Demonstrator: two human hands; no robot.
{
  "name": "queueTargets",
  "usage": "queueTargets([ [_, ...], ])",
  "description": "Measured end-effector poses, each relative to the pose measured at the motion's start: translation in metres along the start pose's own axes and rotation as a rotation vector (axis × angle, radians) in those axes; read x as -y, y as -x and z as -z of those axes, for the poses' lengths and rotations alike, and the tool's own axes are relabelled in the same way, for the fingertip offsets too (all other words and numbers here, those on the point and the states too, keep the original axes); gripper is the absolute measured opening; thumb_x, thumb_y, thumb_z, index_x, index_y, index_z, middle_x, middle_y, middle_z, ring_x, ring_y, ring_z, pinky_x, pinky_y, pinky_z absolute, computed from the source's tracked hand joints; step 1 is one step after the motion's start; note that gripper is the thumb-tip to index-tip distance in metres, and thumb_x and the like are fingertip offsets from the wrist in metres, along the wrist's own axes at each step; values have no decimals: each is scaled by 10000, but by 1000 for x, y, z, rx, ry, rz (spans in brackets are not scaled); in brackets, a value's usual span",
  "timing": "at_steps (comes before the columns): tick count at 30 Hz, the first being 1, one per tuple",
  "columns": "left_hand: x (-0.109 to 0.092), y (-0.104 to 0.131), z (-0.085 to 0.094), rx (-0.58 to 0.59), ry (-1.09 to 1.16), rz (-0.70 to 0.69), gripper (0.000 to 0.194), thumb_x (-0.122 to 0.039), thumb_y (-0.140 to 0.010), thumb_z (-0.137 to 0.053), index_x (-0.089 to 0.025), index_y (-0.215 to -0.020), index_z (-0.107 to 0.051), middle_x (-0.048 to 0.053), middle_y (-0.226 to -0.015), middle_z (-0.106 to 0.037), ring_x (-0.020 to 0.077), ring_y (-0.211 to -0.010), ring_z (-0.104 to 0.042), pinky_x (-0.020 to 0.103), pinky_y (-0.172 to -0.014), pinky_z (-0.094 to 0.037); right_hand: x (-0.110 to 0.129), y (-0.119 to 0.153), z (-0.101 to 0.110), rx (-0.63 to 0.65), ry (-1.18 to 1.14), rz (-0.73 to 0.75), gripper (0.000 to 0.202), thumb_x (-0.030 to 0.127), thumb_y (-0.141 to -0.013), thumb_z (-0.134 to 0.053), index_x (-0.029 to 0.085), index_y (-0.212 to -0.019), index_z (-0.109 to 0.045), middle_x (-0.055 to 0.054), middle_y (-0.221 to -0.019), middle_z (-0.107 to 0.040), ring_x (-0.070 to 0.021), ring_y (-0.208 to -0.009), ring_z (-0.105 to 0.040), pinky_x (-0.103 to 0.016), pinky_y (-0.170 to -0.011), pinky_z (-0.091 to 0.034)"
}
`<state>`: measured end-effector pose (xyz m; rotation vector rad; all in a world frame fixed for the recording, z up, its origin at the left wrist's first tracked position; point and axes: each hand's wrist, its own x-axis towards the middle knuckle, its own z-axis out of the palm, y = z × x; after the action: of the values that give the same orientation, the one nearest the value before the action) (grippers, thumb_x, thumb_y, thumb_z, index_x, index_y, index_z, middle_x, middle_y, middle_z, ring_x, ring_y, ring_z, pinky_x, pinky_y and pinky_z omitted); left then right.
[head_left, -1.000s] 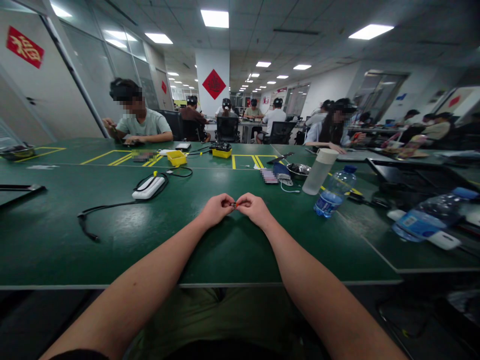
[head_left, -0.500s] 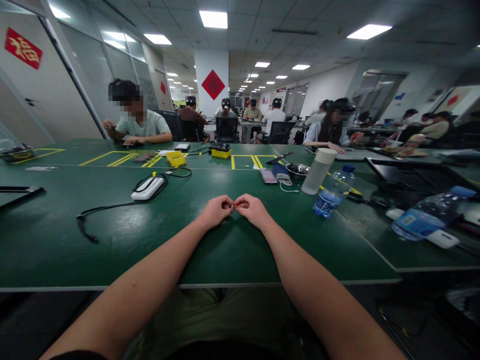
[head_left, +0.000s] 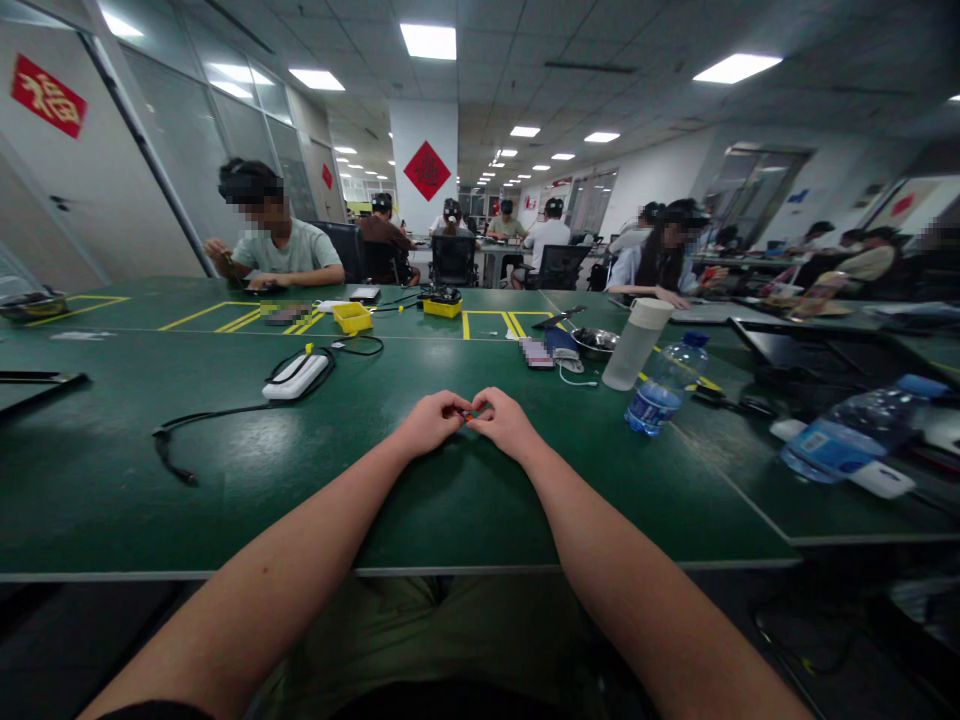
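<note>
Just above the green table [head_left: 292, 510], my left hand [head_left: 435, 421] and my right hand [head_left: 501, 420] meet at their fingertips. Between them is a tiny orange-and-dark piece [head_left: 467, 415], too small and too covered by fingers to name. Both hands are closed in a pinch around it. Thumbs and index fingers hide most of the piece.
A white power bank [head_left: 295, 377] with a black cable lies to the left. On the right stand a frosted bottle [head_left: 637, 345] and a blue-labelled water bottle [head_left: 664, 385]. Yellow trays [head_left: 352, 318] sit farther back. A co-worker [head_left: 281, 245] sits across the table.
My fingers have shifted slightly around the small piece, and the right fingers look a little more arched. Both hands stay in nearly the same place.
</note>
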<state>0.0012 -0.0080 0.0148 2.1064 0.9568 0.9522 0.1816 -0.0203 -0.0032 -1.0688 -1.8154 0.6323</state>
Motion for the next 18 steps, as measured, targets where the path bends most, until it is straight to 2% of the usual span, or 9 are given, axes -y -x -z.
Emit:
queueTargets([
  [4,1,-1,-1,45,288,32,383,-140,-704,-575,-145,-1086,-605,67,-959,-673,152,-819,-620,268,-760,-465,3,1,-1,13,31,46,321,185,-672,-672,204,-983,-596,-12,-940,-530,-74,-564,-532,-250,-580,-451],
  [9,4,-1,-3,50,536,127,503,-141,-685,-619,-134,-1181,-541,89,-989,-668,148,-831,-627,281,-778,-472,8,1,0,47,69,73,326,170,-693,-661,226,-1013,-635,-21,-941,-528,-69,-559,-507,-253,-586,-447],
  [13,2,-1,-3,4,608,195,367,-218,-716,-624,-133,-1073,-615,79,-947,-667,132,-758,-606,258,-710,-476,11,2,1,-18,81,77,280,180,-704,-655,216,-979,-621,-34,-981,-512,-71,-562,-502,-261,-585,-451],
  [18,-3,0,-7,68,545,243,221,-300,-735,-629,-126,-866,-665,50,-793,-654,109,-639,-559,215,-584,-454,10,2,-2,-60,153,74,225,211,-706,-657,204,-920,-588,-29,-966,-503,-75,-566,-480,-264,-591,-439],
])
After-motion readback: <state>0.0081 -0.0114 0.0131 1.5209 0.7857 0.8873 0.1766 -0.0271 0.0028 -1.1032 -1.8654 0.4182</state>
